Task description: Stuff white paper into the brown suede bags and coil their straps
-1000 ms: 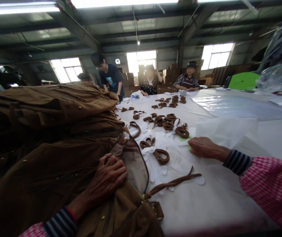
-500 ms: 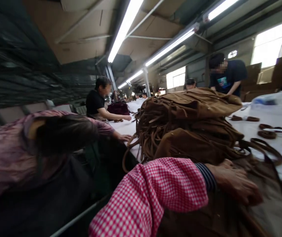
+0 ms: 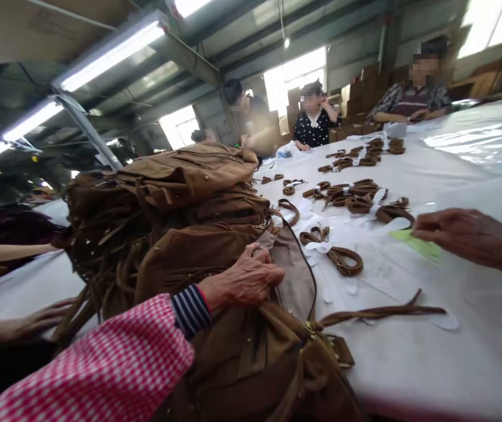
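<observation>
My left hand [image 3: 246, 275], in a pink checked sleeve with a striped cuff, is closed on the edge of a brown bag [image 3: 233, 363]. The bag gapes beside my fingers, showing a greyish lining [image 3: 297, 264]. At the right edge, my right hand [image 3: 466, 234] pinches a thin yellow-green slip [image 3: 418, 246] just above the table. Behind the bag rises a pile of similar brown bags [image 3: 185, 176] with dangling straps. A brown strap [image 3: 383, 313] trails from the near bag onto the table.
Coiled brown straps [image 3: 343, 258], several with white bands, lie across the white-covered table [image 3: 409, 375]. Clear plastic sheeting [image 3: 475, 135] covers the far right. Co-workers [image 3: 315, 120] stand across the table. Another person's hand [image 3: 44, 319] rests by the pile at left.
My view has swung right, bringing the strap coils and my right hand with the slip into sight. My left hand stays on the near bag, whose lining shows more plainly now.
</observation>
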`<move>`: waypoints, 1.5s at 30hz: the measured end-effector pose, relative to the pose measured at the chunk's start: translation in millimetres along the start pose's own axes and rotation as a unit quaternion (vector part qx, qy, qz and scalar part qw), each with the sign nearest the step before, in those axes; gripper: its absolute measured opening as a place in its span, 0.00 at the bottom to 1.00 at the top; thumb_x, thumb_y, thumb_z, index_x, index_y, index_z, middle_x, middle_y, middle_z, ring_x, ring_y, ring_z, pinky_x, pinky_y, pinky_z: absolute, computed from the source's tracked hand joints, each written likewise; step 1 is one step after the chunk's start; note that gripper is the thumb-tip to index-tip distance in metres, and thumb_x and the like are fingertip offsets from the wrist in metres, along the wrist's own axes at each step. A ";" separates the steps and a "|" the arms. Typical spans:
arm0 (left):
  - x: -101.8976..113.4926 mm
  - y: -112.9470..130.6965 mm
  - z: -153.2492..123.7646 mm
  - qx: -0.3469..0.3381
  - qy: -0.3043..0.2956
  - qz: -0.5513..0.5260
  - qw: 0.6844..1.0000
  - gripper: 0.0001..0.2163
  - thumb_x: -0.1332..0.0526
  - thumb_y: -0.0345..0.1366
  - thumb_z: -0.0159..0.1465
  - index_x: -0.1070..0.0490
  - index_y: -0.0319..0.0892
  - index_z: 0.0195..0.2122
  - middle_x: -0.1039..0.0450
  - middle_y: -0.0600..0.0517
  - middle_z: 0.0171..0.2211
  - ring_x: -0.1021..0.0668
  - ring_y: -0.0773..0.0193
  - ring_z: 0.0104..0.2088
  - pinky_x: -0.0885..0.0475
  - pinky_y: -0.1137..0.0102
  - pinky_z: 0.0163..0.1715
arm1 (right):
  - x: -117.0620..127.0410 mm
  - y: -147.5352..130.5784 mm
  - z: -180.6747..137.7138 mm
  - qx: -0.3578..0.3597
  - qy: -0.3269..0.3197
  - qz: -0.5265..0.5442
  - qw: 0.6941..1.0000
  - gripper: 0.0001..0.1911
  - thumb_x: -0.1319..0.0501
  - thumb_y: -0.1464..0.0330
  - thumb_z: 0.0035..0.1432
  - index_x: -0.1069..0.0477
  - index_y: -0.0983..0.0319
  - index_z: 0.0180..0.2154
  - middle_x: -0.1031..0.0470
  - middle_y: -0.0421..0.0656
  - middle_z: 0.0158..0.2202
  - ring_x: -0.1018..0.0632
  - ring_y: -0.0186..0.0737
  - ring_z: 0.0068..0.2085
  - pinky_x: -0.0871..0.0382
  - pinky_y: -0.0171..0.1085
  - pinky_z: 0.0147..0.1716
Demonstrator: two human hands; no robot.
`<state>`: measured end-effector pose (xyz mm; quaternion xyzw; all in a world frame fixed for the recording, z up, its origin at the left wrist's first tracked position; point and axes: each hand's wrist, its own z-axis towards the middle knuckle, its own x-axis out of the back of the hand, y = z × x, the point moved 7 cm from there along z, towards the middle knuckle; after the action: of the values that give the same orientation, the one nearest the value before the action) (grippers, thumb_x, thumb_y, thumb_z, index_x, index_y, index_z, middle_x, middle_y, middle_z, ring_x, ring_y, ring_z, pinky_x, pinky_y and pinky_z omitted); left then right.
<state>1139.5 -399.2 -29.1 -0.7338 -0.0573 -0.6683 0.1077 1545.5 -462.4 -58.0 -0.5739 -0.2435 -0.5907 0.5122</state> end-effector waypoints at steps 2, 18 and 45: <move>2.5 1.8 -4.5 0.001 -0.003 -0.011 1.000 0.05 0.39 0.30 0.66 0.29 0.47 0.41 0.26 0.57 0.37 0.30 0.60 0.47 0.54 0.55 0.64 | -7.7 -1.1 2.3 -0.026 -0.072 -0.003 0.997 0.07 0.29 0.63 0.56 0.22 0.54 0.27 0.21 0.38 0.27 0.24 0.39 0.29 0.41 0.36 0.30; -10.6 -7.3 -18.6 0.040 -0.012 -0.004 0.999 0.10 0.44 0.37 0.73 0.28 0.53 0.53 0.26 0.56 0.48 0.30 0.59 0.53 0.54 0.54 0.65 | 6.4 23.8 -0.7 -0.102 -0.087 0.155 0.979 0.12 0.30 0.59 0.54 0.22 0.58 0.39 0.20 0.41 0.25 0.26 0.39 0.21 0.36 0.39 0.26; -1.3 -2.9 0.7 0.015 -0.007 0.053 0.998 0.08 0.41 0.41 0.70 0.28 0.45 0.37 0.28 0.52 0.40 0.33 0.54 0.47 0.46 0.53 0.52 | -120.5 -267.0 -51.2 -0.005 -0.178 0.545 0.819 0.04 0.40 0.76 0.54 0.32 0.62 0.29 0.28 0.36 0.20 0.24 0.34 0.22 0.37 0.29 0.19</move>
<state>1139.4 -396.1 -30.2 -0.7388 -0.0290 -0.6556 0.1532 1265.3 -372.8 -101.1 -0.7106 0.0249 -0.1038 0.6955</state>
